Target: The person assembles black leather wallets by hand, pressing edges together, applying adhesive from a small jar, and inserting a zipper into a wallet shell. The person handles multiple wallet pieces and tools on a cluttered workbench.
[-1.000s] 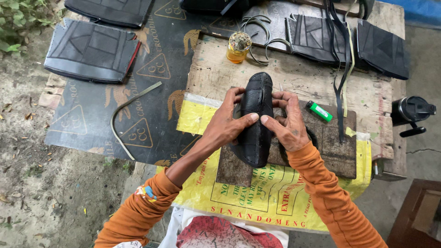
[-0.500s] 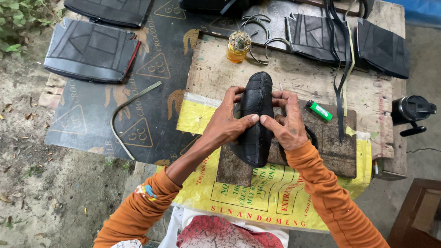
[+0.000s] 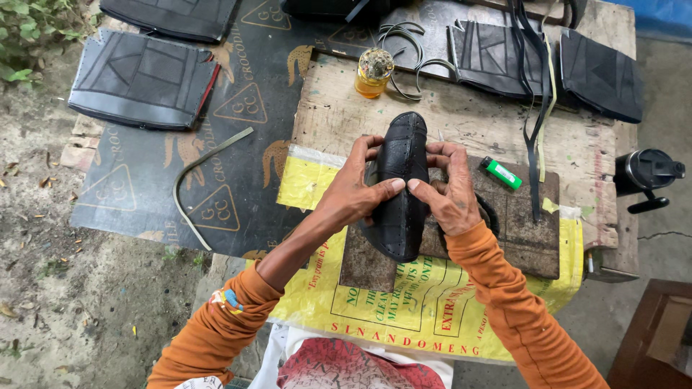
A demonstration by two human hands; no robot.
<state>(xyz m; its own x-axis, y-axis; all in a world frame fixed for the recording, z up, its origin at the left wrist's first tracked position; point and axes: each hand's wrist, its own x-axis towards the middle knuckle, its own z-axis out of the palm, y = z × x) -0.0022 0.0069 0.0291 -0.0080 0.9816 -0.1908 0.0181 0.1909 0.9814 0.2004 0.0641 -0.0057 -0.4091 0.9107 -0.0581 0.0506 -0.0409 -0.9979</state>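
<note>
Rubber piece (image 3: 401, 189) on board (image 3: 519, 238); lighter (image 3: 501, 173) right, jar (image 3: 373, 72) behind (strips (image 3: 404, 54) beside it).

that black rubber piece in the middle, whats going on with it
A person in orange sleeves holds a curved black rubber piece with both hands over a dark slab on a wooden board. The left hand grips its left side and the right hand its right, thumbs meeting on top at the middle. A green lighter lies just right of the hands, a small jar of yellow liquid stands further up, and flat black rubber panels lie around the board.
</note>
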